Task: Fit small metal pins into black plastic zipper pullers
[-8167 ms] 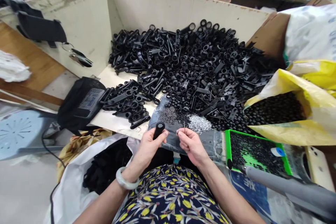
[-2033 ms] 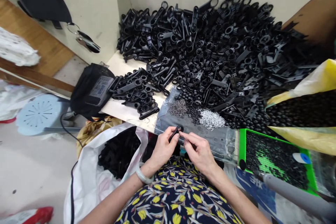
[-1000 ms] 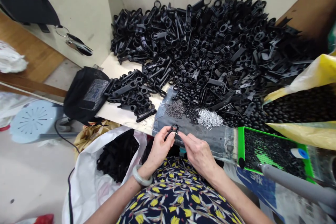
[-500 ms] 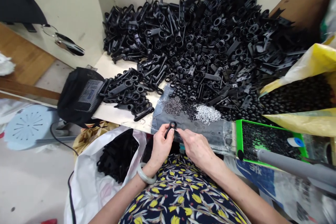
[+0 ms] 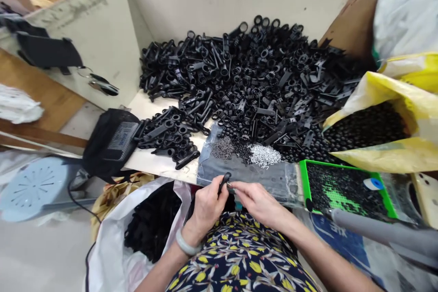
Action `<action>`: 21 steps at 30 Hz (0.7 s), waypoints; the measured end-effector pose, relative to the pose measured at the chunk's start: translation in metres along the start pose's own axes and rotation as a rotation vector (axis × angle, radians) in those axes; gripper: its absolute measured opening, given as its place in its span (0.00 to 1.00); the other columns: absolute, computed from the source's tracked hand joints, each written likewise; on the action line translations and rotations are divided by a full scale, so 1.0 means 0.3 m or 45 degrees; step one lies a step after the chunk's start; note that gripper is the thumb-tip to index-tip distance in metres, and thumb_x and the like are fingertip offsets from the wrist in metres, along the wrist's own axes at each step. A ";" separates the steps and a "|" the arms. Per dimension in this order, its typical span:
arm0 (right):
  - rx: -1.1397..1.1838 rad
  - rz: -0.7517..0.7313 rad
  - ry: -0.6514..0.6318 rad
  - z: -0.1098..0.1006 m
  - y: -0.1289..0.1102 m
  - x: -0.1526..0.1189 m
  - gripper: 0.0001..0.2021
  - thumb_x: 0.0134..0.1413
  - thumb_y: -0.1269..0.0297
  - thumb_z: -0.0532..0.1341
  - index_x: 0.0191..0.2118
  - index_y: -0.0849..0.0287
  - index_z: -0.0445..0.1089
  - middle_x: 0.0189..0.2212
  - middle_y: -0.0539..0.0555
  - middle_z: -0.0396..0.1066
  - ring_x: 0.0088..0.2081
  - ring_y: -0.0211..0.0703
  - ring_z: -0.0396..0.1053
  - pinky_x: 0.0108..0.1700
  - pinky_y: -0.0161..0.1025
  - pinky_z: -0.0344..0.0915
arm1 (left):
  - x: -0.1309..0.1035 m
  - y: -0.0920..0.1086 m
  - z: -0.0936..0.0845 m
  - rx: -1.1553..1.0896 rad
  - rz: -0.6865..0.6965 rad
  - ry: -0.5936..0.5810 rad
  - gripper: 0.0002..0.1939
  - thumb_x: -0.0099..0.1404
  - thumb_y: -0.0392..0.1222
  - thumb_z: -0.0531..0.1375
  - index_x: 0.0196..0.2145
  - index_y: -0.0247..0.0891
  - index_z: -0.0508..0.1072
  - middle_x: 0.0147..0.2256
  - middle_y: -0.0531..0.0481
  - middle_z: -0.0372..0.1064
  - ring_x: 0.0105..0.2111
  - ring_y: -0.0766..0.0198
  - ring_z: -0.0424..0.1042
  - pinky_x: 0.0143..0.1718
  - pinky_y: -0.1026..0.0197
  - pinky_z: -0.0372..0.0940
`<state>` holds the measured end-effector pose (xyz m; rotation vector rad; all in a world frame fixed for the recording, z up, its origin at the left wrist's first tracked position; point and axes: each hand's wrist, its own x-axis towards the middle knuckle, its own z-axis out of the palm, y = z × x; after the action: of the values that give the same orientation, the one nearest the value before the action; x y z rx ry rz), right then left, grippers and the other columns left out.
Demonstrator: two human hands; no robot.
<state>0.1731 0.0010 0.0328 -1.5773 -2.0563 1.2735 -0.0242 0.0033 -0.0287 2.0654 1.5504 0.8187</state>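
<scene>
My left hand (image 5: 208, 205) is closed around a black plastic ratchet-handle part (image 5: 224, 181) with a ring-shaped head. Close against it, my right hand (image 5: 255, 198) pinches a small shiny metal pin (image 5: 229, 184), its tip at the part's head. Just beyond my hands, a dark mat (image 5: 239, 171) bears small heaps: silvery pins (image 5: 264, 155), brownish-grey little springs or pins (image 5: 222, 148) and tiny black bits (image 5: 242, 151). Similar black handle parts (image 5: 171, 132) lie to the left of the mat.
A big pile of black parts (image 5: 239, 73) fills the walled bench. At right stand a green tray (image 5: 304, 182) of small black pieces, a grey bar (image 5: 369, 228) and a yellow bag (image 5: 379, 155) of black balls. A white sack (image 5: 112, 237) and black pouch (image 5: 109, 146) are left.
The view has tilted up, showing more of the bench's back wall. My left hand has turned the black part, so its ring no longer faces the camera; both hands stay together.
</scene>
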 end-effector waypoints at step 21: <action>0.066 0.268 0.345 -0.124 -0.083 0.877 0.21 0.60 0.52 0.62 0.19 0.58 0.72 0.20 0.56 0.74 0.29 0.41 0.72 0.33 0.33 0.62 | 0.360 -0.297 -0.268 0.514 -0.189 0.774 0.19 0.75 0.42 0.54 0.58 0.43 0.77 0.55 0.38 0.68 0.53 0.46 0.62 0.57 0.45 0.56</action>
<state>0.0809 0.2487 -0.0042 -1.8667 -1.7176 1.0953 -0.1201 0.1313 -0.0060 2.0291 2.3259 1.2367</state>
